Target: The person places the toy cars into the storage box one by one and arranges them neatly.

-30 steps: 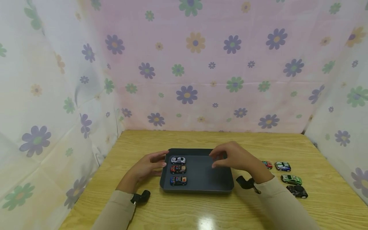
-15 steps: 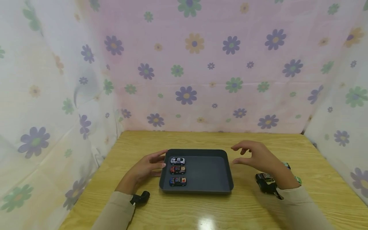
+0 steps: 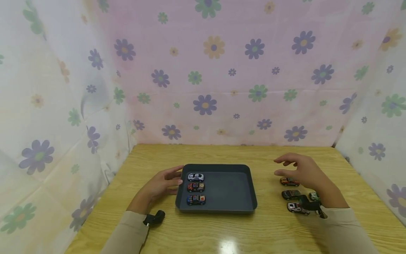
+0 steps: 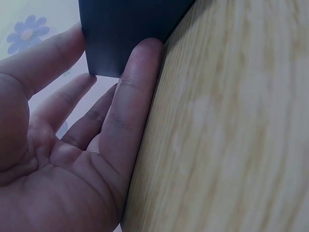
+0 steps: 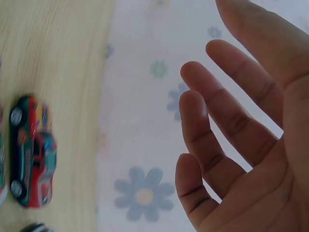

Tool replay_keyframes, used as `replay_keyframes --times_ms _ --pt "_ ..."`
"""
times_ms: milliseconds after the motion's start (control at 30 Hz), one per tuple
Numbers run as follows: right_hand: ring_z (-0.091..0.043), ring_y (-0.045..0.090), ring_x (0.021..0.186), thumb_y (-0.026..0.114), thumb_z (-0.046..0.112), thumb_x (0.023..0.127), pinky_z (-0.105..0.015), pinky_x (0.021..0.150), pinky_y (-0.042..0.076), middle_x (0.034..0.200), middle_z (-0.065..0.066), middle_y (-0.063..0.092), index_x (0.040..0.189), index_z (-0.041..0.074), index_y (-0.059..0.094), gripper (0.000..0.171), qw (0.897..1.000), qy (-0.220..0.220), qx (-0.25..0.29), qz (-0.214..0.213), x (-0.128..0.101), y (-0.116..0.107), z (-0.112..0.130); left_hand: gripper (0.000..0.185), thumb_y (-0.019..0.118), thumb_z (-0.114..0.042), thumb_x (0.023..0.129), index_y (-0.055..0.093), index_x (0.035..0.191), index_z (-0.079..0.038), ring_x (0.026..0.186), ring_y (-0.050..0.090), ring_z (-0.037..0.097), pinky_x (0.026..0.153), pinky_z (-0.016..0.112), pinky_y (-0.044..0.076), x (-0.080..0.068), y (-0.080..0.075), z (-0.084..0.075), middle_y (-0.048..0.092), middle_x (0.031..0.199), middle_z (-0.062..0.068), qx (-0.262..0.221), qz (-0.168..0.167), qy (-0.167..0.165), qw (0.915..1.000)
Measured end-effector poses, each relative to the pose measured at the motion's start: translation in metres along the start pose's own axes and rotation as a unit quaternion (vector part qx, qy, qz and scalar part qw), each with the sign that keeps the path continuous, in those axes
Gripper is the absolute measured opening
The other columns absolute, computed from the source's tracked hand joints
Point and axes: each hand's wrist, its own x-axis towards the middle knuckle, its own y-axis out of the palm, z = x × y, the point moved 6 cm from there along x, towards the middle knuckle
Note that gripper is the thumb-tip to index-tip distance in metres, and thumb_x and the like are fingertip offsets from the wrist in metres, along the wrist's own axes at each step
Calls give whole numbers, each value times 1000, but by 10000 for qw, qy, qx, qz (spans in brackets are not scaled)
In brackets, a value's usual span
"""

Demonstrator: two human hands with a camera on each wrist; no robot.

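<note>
A dark grey tray (image 3: 228,190) holds three toy cars in a column along its left side: a white one (image 3: 195,177), a red and black one (image 3: 195,187) and a blue and black one (image 3: 196,200). My left hand (image 3: 161,185) rests at the tray's left side, fingers fairly straight; in the left wrist view its fingertips meet the dark tray wall (image 4: 125,34). Right of the tray, my right hand (image 3: 301,171) hovers with nothing in its loosely bent fingers. Below it lies a red and orange toy car (image 3: 288,181); a red and green car (image 5: 36,152) shows in the right wrist view.
More toy cars lie on the wooden table (image 3: 222,229) under the right forearm: a dark one (image 3: 290,194), a silver one (image 3: 297,208) and a green one (image 3: 314,196) partly hidden. A flowered cloth (image 3: 234,77) hangs behind and at both sides.
My right hand has moved from over the tray rightward to above the loose cars, its fingers staying apart. The left hand and the cars in the tray have kept their places.
</note>
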Motion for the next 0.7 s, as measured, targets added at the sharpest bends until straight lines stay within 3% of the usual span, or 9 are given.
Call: replay_keyframes --times_ms 133,300,467,700 --pt "-27 65 110 77 45 92 -48 86 53 129 -5 71 124 24 75 38 9996 250 65 106 -5 -3 -17 71 72 -18 99 39 161 -25 146 45 41 94 49 61 1 0 0 37 164 21 -5 -6 -36 10000" --pt "-33 64 111 77 42 93 -39 77 55 127 -10 72 119 21 78 34 9988 394 118 281 -12 -6 -39 72 73 -18 99 38 162 -24 146 44 42 94 49 61 1 -1 0 37 164 22 10 -14 -12 10000" --pt "-40 62 114 77 36 95 -46 79 58 126 -12 72 121 16 78 33 9964 612 297 506 -19 -5 -56 73 74 -19 98 38 162 -25 146 44 40 95 49 61 1 -1 0 37 164 20 4 -9 -59 10000" --pt "-32 66 108 77 37 94 -40 78 58 127 -15 72 123 14 77 37 9897 880 484 1022 -23 5 -68 71 72 -17 99 38 161 -26 147 44 39 95 48 60 -1 0 -2 37 164 19 21 -58 -110 9999"
